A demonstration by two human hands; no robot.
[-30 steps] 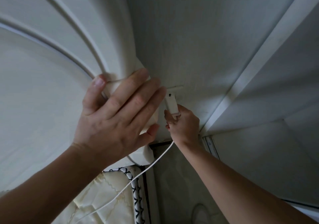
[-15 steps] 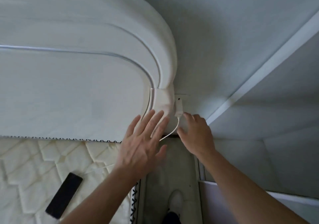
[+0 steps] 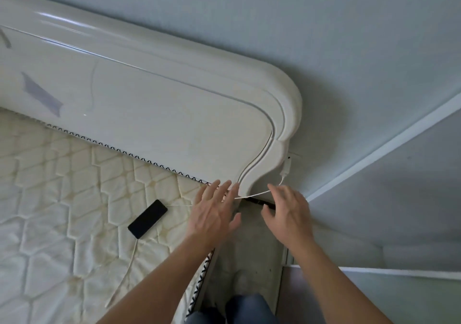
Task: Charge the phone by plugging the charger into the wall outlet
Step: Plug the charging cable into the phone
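Charger [image 3: 286, 167]: small white block, seated at the outlet [image 3: 291, 154] on the wall, just past the headboard [image 3: 174, 114] corner. It sits above and slightly right of the right-hand fingers [image 3: 277, 191], apart from them. Prongs hidden; seating looks flush but cannot confirm.

Cable [image 3: 259, 194]: thin, white, slack. It drops from the charger, curves left in front of the right fingertips, and passes at the left-hand fingers [image 3: 219, 189]; whether it touches them I cannot tell. A second run shows on the mattress [image 3: 62, 199], leading to the phone's [image 3: 147, 219] lower end.

Phone: dark slab, face up on the mattress, left of and below the left hand [image 3: 214, 214], well apart from both hands.

Hands: left fingers spread, loosely extended, pinching nothing. Right hand [image 3: 289, 211] fingers spread and slightly curled, also empty.

Handling judgement:
- Charger: light, rigid, smooth plastic. Take it by the flat sides of the body, thumb against forefinger, and push straight in. Never pull by the cable.
- Cable: limp, no stiffness; it will snag on the headboard corner if tugged. Hold near a connector.
- Phone: smooth, probably slippery glass; the soft mattress makes it low-risk where it lies.

Task judged essentially complete: plug in, cable run to phone.
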